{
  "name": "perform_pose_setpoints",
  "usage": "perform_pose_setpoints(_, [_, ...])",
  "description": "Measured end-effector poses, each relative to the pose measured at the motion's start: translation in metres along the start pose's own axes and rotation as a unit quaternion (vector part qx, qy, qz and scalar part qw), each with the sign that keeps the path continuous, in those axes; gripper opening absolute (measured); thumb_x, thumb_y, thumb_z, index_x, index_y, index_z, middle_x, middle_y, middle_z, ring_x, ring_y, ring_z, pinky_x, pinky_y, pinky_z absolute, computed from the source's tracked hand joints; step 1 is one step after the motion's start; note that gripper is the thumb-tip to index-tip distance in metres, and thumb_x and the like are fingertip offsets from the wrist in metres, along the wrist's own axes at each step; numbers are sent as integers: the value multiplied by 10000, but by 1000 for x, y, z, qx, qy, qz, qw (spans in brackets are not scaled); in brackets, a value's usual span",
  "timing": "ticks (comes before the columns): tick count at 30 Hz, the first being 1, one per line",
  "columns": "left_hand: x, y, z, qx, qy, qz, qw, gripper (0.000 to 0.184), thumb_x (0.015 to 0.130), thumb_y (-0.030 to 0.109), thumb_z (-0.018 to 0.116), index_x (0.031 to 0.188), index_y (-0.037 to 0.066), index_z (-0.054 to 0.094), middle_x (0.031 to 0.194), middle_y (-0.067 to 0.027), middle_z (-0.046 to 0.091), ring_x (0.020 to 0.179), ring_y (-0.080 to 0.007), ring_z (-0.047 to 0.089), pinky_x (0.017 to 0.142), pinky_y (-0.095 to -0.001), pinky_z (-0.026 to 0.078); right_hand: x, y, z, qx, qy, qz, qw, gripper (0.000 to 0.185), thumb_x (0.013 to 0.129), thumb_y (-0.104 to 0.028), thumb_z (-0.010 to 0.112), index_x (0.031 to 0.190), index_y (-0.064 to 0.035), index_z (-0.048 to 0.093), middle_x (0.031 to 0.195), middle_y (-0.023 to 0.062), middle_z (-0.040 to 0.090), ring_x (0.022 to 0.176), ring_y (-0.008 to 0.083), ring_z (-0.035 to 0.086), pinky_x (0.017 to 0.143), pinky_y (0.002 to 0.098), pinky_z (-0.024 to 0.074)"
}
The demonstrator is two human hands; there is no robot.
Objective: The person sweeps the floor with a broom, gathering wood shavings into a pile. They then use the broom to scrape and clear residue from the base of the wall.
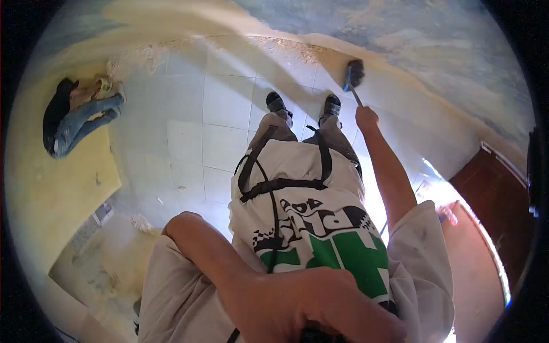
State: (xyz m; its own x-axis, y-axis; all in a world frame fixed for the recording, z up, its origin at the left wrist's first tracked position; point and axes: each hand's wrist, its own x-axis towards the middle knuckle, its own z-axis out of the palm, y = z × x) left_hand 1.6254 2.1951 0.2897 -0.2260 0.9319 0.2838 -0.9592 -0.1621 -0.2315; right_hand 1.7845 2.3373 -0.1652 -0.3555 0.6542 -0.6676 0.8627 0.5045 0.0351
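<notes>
While right fingers (367,116) grip its handle (355,96), the brush (354,74) extends beyond.

Well to the left of the grip (367,117), another person (57,123) in a dark top, dark cap and jeans crouches by a yellow wall (74,188). To the right of the grip and nearer the camera, a dark brown panel (494,197) stands beside a lighter reddish-brown one (469,268). A small red-and-white object (450,216), too blurred to name, shows at the lighter panel's upper edge.
</notes>
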Motion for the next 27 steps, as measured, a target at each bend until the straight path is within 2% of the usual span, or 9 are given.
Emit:
perform_pose_setpoints(3, [1, 24, 4, -67, 11, -13, 998, 141, 785, -37, 633, 899, -84, 566, 796, -128, 578, 643, -189, 548, 599, -273, 429, 0, -10, -17, 18, -21, 37, 999, 251, 860, -138, 423, 937, -37, 640, 955, 170, 635, 900, 323, 628, 710, 440, 529])
perform_pose_setpoints(7, [0, 58, 15, -111, 95, -92, 985, 117, 789, -25, 630, 864, -82, 561, 739, -109, 560, 611, -176, 532, 575, -267, 416, -33, 44, -14, 50, 24, -35, 998, 233, 855, -181, 481, 1055, -136, 592, 940, 156, 626, 883, 324, 613, 777, 423, 500])
perform_pose_setpoints(11, [8, 60, 13, -265, 22, -81, 961, 122, 793, -53, 595, 856, -128, 523, 680, -101, 524, 558, -157, 500, 500, -285, 366, -124, 82, -54, 69, -24, 158, 985, 337, 886, -289, 472, 1214, -363, 502, 1114, 51, 585, 998, 278, 573, 836, 418, 472])
perform_pose_setpoints(13, [8, 56, 10, -296, 2, -39, 954, 125, 789, -73, 583, 859, -144, 508, 672, -103, 513, 535, -149, 485, 474, -288, 343, -162, 103, -64, 71, -6, 170, 983, 322, 900, -315, 442, 1214, -322, 513, 1038, 118, 614, 899, 321, 604, 771, 430, 488])
perform_pose_setpoints(16, [7, 55, 1, -194, -36, -69, 978, 147, 777, -88, 592, 866, -149, 492, 669, -100, 511, 516, -136, 468, 454, -289, 328, -182, 134, -63, 12, -13, 224, 974, 324, 899, -329, 445, 1216, -332, 512, 1010, 101, 630, 886, 310, 615, 731, 426, 501])
perform_pose_setpoints(18, [8, 59, 11, -251, 81, -145, 954, 139, 778, -93, 593, 867, -134, 495, 673, -103, 515, 506, -136, 465, 454, -293, 337, -174, 149, -53, -17, -5, 245, 969, 303, 895, -331, 449, 1182, -290, 540, 995, 103, 632, 884, 304, 618, 723, 419, 504])
perform_pose_setpoints(22, [15, 45, 13, -156, 203, -137, 957, 173, 766, -73, 630, 871, -120, 500, 670, -89, 510, 508, -137, 464, 454, -300, 338, -112, 172, -10, -95, 31, 245, 964, 222, 874, -300, 472, 943, -154, 625, 860, 100, 650, 792, 273, 646, 655, 409, 520])
perform_pose_setpoints(25, [23, 41, -10, -67, 75, -119, 988, 222, 745, -55, 669, 887, -109, 508, 684, -97, 530, 525, -162, 496, 472, -296, 373, -45, 157, 29, -106, 73, 252, 959, 320, 887, -295, 403, 803, -128, 663, 774, 82, 665, 713, 262, 661, 584, 394, 527])
perform_pose_setpoints(27, [40, 61, -20, -62, -66, -390, 916, 169, 739, -74, 662, 844, -98, 532, 741, -132, 573, 532, -204, 535, 521, -317, 437, -9, 112, 32, -40, 47, 274, 960, 413, 915, -316, 353, 797, -104, 687, 815, 102, 672, 767, 274, 664, 619, 412, 533])
